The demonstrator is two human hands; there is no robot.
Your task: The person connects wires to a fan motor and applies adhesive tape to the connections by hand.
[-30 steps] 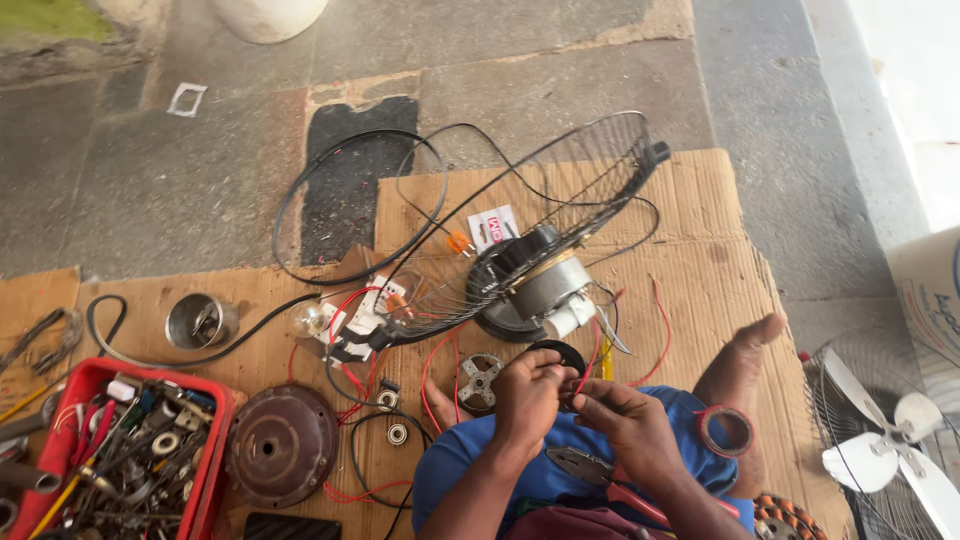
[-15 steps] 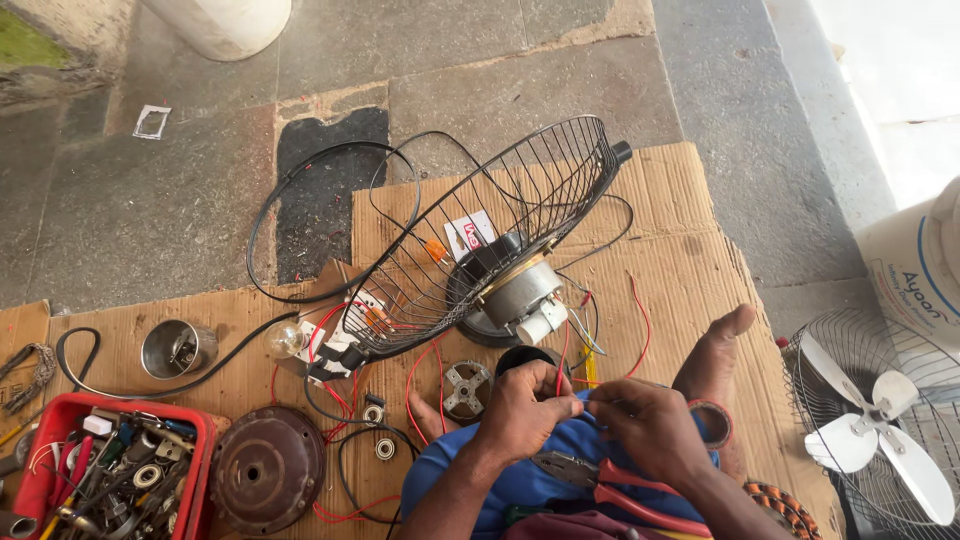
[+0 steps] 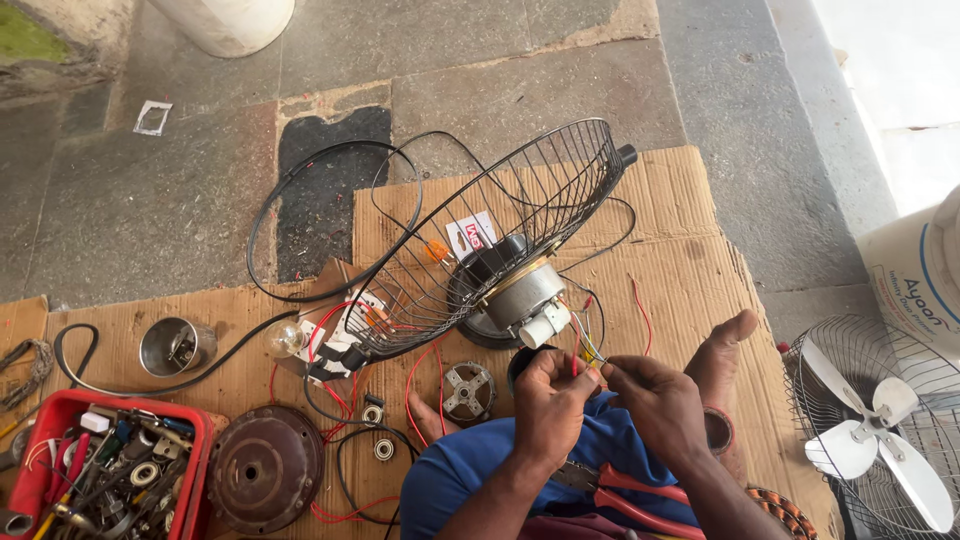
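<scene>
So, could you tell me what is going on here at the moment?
A person sits on cardboard on the ground, with the left hand and right hand pinching thin coloured wires that run from a fan motor. The motor sits in a black wire fan guard lying on its side. Red-handled pliers rest on the lap.

Fan motor [image 3: 522, 296] inside wire guard [image 3: 500, 235] on cardboard [image 3: 690, 240], just beyond both hands. Tool tray [image 3: 40, 440] far left, rotor disc [image 3: 264, 468] beside it. Pliers [image 3: 620, 488] seemingly on lap.
</scene>
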